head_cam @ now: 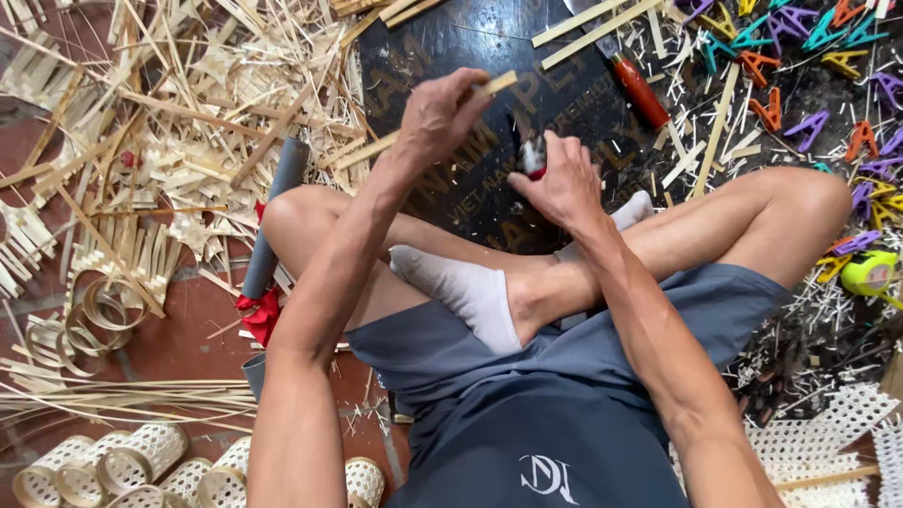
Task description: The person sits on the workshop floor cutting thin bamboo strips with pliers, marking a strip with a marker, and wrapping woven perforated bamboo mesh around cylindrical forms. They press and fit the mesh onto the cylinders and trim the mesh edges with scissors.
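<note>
Seen from above, a person sits cross-legged on the floor in grey shorts and white socks. The left hand (440, 115) is closed in a pinch around a thin bamboo strip (428, 120), which runs slantwise through the fingers, one end poking out above the fingertips and the other reaching down toward the left knee. Just beside it, the right hand (562, 183) is closed around a small tool with a red handle (533, 158); only a little of the tool shows past the fingers, close to the strip, and whether they touch cannot be told. Under both hands lies a dark round board (489, 47). Beyond the right hand, on that board, rests a knife with a red handle (632, 80). Further right are scattered coloured plastic clips (800, 56). Out past the left hand spreads a heap of bamboo offcuts (169, 122), with a grey tube (273, 216) beside the left knee. Nearer the body, small woven bamboo cylinders (141, 466) stand together.
</note>
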